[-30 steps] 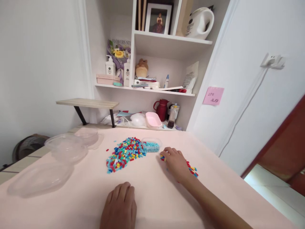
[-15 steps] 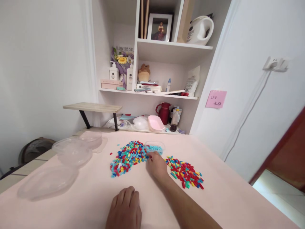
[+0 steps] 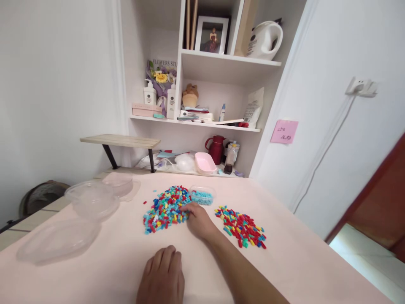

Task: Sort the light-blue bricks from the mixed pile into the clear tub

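My right hand reaches to the right edge of a mixed pile of small coloured toy bricks. Its index finger is stretched out over the bricks, and I see nothing held in it. Just behind that hand stands a small clear plastic box with light blue bricks inside. A second pile of bricks, mostly red with yellow, green and blue, lies to the right of my right forearm. My left hand rests palm down on the pink tabletop, apart from the bricks, its fingers laid out flat.
Clear plastic containers and lids lie on the left of the table. A small wooden stand is at the back left. Along the back are a pink tray, a dark red jug and a bottle, beneath white shelves.
My right hand has moved left, from the front of the clear box to the edge of the mixed pile. The box's front is now uncovered. My left hand stays resting on the table.
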Demonstrator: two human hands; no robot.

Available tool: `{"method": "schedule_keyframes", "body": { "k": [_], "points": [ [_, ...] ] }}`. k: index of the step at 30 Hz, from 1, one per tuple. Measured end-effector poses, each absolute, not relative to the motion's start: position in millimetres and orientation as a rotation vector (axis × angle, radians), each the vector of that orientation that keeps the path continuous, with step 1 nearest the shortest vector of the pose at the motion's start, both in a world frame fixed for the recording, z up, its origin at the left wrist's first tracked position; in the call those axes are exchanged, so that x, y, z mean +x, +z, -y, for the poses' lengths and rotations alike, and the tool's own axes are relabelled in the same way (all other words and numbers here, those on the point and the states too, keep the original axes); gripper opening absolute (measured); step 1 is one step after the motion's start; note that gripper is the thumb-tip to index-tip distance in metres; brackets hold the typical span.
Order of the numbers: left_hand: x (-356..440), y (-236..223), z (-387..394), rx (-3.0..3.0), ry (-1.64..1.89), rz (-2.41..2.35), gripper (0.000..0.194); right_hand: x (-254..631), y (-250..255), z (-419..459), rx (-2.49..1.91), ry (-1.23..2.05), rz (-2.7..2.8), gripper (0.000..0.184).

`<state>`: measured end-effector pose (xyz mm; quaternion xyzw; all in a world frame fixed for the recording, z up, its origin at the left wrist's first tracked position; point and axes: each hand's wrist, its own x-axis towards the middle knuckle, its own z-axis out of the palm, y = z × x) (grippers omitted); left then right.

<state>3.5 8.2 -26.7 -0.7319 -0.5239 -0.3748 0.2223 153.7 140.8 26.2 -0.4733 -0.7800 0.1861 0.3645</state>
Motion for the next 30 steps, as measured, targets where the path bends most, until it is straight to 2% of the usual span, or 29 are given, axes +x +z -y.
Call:
{"method": "schedule_keyframes", "body": {
  "k": [4, 19, 30],
  "points": [
    [4, -23, -6, -2.029, -1.016, 1.455, 0.03, 160, 30, -139, -1.096, 0.649, 1.838, 0.049],
    [2, -20, -4, -2.069, -0.978, 1.459, 0.027, 169, 34, -134, -1.648, 0.294, 1.862, 0.038],
    [-10, -19, -7, -2.102, -0.882, 1.342, 0.027, 167, 36, -134, -1.765, 0.259, 1.878, 0.037]
  ]
}}
